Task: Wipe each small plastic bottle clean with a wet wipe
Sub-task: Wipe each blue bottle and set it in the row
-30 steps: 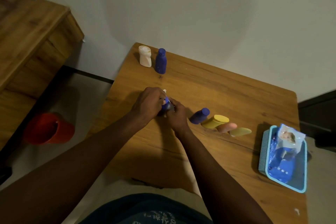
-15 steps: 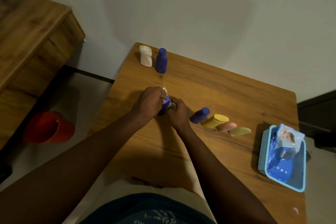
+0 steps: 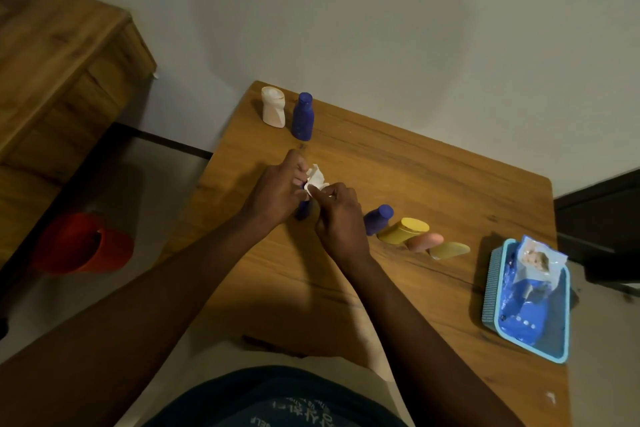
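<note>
Wipe has bunched up higher over the cap since half a second ago, hands barely shifted. Shirt print nearest the camera is unreadable. Left hand grips the held blue bottle above the table, long axis roughly upright, cap end under the wet wipe, which the right hand pinches. Right hand is nearer the lying bottles: blue one, yellow one. Wipes pack sits in the basket, its text illegible. Farthest, white bottle and upright blue bottle, no readable labels.
</note>
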A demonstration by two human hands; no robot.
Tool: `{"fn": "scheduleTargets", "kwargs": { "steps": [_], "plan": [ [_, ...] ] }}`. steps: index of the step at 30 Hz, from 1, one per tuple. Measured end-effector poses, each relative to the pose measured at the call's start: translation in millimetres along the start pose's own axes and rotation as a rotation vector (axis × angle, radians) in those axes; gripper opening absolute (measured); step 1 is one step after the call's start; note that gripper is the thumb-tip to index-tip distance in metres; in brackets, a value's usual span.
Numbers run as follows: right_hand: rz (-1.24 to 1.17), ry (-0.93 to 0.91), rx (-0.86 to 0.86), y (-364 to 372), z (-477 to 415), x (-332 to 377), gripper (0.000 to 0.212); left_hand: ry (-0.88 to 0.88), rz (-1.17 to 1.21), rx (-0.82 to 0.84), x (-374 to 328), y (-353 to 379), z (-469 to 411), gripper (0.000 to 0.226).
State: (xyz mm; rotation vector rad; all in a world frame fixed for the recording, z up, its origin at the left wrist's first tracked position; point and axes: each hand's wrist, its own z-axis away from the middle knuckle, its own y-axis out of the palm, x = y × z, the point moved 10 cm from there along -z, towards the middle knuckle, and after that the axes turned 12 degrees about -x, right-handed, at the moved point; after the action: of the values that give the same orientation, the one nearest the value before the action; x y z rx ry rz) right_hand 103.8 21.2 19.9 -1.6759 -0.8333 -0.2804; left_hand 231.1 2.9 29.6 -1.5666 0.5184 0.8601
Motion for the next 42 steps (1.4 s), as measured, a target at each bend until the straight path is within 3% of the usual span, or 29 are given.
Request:
{"fn": "scheduleTargets", "kwargs": {
  "steps": [3, 8, 14, 31, 42],
  "plan": [
    [0.088, -0.036, 0.023, -1, 0, -5, 0.054, -0.024, 0.007, 0.029, -2, -1, 0, 0.056],
    [0.172, -0.036, 0.074, 1, -9, -7, 0.055, -0.007, -0.044, 0.033, -8, -1, -3, 0.056],
    [-0.067, -0.002, 0.008, -11, -13, -17, 0.048, 0.006, -0.074, 0.057, -5, 1, -1, 0.062],
    [0.077, -0.030, 0.066, -9, -16, -10, 0.052, 0.011, -0.054, 0.063, -4, 7, -3, 0.064],
    [0.005, 0.011, 0.043, -12, -15, -13, 0.053, 0.017, -0.154, 0.025, -4, 5, -5, 0.071]
  ]
}}
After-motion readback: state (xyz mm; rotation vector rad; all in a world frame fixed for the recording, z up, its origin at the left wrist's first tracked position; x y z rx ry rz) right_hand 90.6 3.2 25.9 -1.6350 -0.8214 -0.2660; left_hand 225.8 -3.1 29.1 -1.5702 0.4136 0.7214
